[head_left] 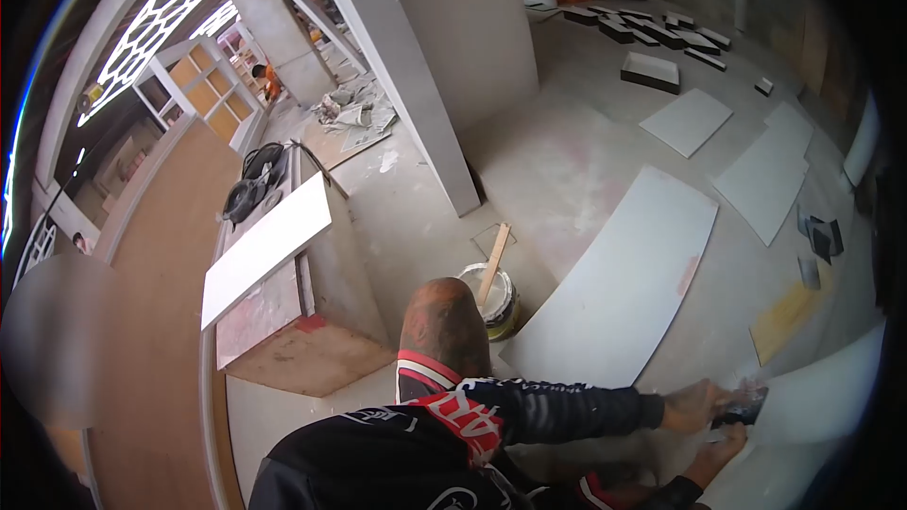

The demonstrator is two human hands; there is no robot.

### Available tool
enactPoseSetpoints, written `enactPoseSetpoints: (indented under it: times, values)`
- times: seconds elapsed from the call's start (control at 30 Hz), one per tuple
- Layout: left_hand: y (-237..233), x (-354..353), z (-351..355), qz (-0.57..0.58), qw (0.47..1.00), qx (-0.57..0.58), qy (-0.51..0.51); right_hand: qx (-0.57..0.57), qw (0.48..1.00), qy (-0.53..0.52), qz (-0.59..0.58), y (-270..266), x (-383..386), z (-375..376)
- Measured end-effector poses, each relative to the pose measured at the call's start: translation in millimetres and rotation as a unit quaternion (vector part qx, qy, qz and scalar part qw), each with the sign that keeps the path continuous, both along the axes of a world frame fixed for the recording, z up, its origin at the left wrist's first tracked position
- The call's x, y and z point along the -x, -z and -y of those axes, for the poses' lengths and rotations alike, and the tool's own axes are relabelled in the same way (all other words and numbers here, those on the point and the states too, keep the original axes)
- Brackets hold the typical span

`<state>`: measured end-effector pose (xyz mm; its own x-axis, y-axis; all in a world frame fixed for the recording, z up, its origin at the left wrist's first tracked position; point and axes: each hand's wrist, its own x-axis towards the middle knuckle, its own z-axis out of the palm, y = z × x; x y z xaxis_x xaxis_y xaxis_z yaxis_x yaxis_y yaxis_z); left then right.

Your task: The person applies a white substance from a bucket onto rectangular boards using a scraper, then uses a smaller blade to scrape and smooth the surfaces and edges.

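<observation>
Left hand (694, 406) closed round dark hand tool (744, 406), tool pressed on white panel (822, 397) lying at lower right of floor. Right hand (715, 453) just below, at panel edge; finger spread not discernible. Bucket (498, 302) near knee.

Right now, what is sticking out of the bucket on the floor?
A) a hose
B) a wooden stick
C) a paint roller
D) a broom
B: a plain wooden stick stands tilted in the bucket, with its top end leaning out over the rim.
</observation>
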<state>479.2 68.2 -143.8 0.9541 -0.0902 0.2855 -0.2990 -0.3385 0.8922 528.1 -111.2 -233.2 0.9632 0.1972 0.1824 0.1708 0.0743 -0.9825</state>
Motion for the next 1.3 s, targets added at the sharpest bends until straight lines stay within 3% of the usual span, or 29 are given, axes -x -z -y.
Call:
enactPoseSetpoints:
  times: [0.03, 0.07, 0.1, 0.13, 0.2, 0.27, 0.33, 0.37, 0.4, 0.47, 0.53, 0.73, 1.1, 1.3]
  values:
    - [18.4, -1.6, 11.4, 0.12, 0.991, 0.063, 0.014, 0.041, 0.998, 0.037, -0.031, 0.4, -3.0, -0.3]
    - [14.6, -4.0, 5.0, 0.117, 0.991, 0.06, 0.011, 0.081, 0.992, 0.075, -0.064, 3.7, -2.6, -2.8]
    - [10.3, -7.7, -3.7, 0.059, 0.995, 0.075, -0.017, 0.117, 0.955, 0.177, 0.205, 47.1, 11.7, -9.7]
    - [6.4, -11.2, -8.5, 0.004, 0.994, 0.094, -0.05, 0.117, 0.957, 0.166, 0.207, 55.6, 15.0, 7.0]
    - [24.7, -21.5, -18.0, 0.051, 0.993, 0.094, -0.043, 0.308, 0.864, 0.097, 0.386, 55.8, 3.7, 16.4]
    - [21.0, -4.4, -12.7, 0.151, 0.982, 0.103, 0.051, 0.275, 0.902, 0.094, 0.318, 33.7, -2.0, 8.9]
    - [4.3, 11.6, 1.9, 0.099, 0.995, -0.026, -0.012, 0.226, 0.95, 0.094, 0.195, -3.9, 1.9, -15.1]
    - [11.0, 7.2, -4.1, 0.097, 0.994, -0.029, -0.033, 0.223, 0.956, 0.086, 0.172, -15.5, 2.2, -26.3]
    - [14.6, -4.6, -11.0, 0.039, 0.998, 0.037, -0.016, 0.22, 0.959, 0.076, 0.162, -21.9, 3.5, -34.9]
    - [9.0, -4.4, -17.6, -0.013, 0.994, 0.105, -0.011, 0.215, 0.963, 0.056, 0.153, -31.1, 2.2, -48.8]
    - [-8.2, 9.2, -12.5, 0.092, 0.995, 0.032, 0.017, 0.213, 0.966, 0.04, 0.139, -35.3, 2.1, -61.2]
    - [-62.2, 45.6, -41.1, 0.071, 0.996, 0.031, -0.04, 0.207, 0.97, 0.009, 0.128, -45.0, 2.0, -81.7]
    - [-3.6, 30.5, -62.9, 0.0, 0.996, 0.03, -0.083, 0.187, 0.977, -0.005, 0.102, -48.1, -0.5, -84.9]
    - [-38.4, 42.6, -40.9, 0.034, 0.996, 0.035, -0.07, 0.186, 0.978, -0.018, 0.095, -47.3, -0.7, -84.3]
